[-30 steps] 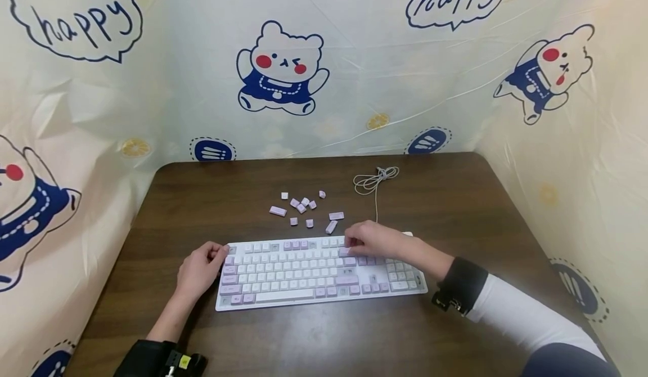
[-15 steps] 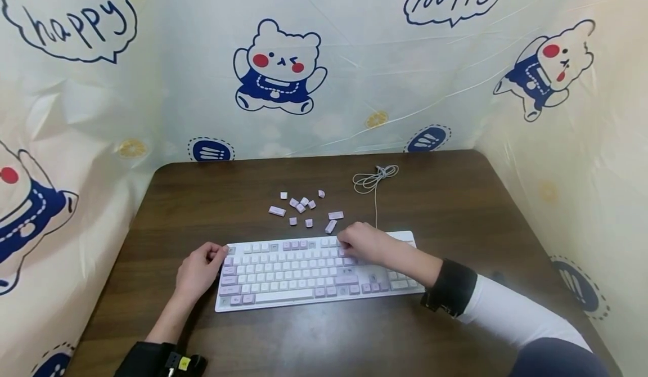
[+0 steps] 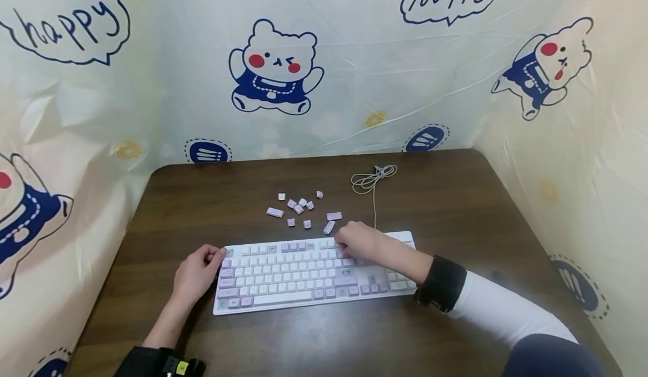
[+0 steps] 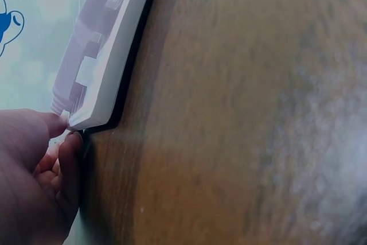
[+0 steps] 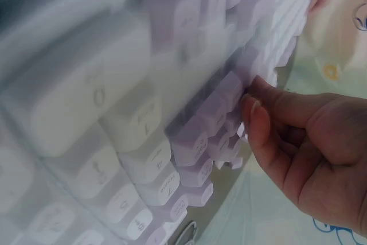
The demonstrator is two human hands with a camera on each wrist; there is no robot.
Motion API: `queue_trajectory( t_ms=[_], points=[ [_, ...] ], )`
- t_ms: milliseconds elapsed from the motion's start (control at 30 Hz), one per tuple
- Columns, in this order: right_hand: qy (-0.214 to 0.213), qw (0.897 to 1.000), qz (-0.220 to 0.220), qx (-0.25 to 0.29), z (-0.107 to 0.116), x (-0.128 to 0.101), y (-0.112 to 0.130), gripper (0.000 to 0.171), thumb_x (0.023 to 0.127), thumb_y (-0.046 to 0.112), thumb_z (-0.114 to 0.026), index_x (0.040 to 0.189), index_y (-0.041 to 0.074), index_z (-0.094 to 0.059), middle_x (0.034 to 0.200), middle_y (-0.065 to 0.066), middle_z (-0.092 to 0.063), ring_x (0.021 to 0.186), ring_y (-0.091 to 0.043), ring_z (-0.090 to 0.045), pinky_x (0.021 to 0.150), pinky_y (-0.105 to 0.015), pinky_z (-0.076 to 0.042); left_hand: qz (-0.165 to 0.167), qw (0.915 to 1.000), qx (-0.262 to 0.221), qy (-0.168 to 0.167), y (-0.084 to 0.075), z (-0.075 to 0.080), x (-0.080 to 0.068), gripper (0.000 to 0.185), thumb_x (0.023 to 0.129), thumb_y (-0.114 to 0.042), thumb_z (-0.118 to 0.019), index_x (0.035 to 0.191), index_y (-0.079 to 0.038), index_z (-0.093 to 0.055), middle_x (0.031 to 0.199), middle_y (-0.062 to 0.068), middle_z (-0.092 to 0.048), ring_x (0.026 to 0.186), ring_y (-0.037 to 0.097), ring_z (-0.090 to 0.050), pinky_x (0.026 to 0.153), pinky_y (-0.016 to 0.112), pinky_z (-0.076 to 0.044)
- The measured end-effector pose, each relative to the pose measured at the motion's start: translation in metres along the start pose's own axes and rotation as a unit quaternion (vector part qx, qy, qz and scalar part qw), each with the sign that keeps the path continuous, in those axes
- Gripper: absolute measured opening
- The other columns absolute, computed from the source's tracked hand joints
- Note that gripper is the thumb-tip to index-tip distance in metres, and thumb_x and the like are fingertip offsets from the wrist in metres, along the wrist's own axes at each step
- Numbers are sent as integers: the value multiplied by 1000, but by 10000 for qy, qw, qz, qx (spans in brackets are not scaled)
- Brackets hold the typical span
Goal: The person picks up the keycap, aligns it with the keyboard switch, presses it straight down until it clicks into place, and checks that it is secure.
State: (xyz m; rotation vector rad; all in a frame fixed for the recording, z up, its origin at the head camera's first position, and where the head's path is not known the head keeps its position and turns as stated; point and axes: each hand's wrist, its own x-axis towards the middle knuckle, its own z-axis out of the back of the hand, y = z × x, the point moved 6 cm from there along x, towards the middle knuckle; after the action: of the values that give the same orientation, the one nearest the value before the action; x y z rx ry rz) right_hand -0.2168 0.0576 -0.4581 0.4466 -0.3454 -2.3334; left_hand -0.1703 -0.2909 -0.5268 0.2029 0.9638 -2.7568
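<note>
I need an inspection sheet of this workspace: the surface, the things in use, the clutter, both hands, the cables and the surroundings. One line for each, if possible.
Surface: dark brown wooden table, bare wood around the work.
Things in use: white and lilac keyboard lying flat near the front edge; some keycaps are missing.
Clutter: loose keycaps scattered on the table behind the keyboard.
Hands: left hand holds the keyboard's far left corner; right hand rests on the top key rows, fingertips curled at a lilac key, grip unclear.
Cables: white cable coiled behind the keyboard, running toward it.
Surroundings: cartoon-bear plastic sheet walls in the table on three sides.
</note>
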Motion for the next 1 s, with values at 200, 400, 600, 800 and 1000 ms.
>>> queue_trajectory(
  t_ms=[200,400,600,800,1000],
  points=[
    [-39,9999,1,125,0,-7,-3,23,92,1,-75,72,7,-65,63,4,-49,61,-12,-45,61,-26,-41,-50,10000,-24,-57,0,-4,0,43,108,-42,-54,114,-1,-67,91,10,-62,85,29,-56,75,39,-35],
    [13,9998,150,150,0,-8,-2,19,93,2,-76,76,8,-68,66,4,-54,63,-11,-49,63,-25,-43,-16,10000,-44,-66,2,-3,-3,42,107,-40,-54,113,-1,-67,90,10,-62,84,29,-56,74,39,-34],
    [271,9986,392,233,5,-7,-5,16,94,5,-74,79,9,-70,68,5,-56,64,-9,-49,63,-23,-43,2,10000,-49,-32,3,-2,-5,43,108,-41,-54,114,-1,-67,90,9,-61,84,28,-56,73,39,-34],
    [86,9989,344,321,25,5,-20,7,96,5,-73,90,9,-73,78,4,-65,70,-8,-54,67,-23,-49,5,10000,-84,-35,3,-1,-4,45,108,-42,-53,115,0,-67,90,9,-61,84,28,-55,73,40,-34],
    [-145,9983,561,85,30,25,-25,3,97,5,-71,97,5,-74,84,-1,-69,74,-11,-56,71,-25,-50,34,9999,-78,-78,3,1,-4,43,108,-42,-53,115,-1,-67,91,9,-61,85,28,-56,74,40,-34]
  ],
)
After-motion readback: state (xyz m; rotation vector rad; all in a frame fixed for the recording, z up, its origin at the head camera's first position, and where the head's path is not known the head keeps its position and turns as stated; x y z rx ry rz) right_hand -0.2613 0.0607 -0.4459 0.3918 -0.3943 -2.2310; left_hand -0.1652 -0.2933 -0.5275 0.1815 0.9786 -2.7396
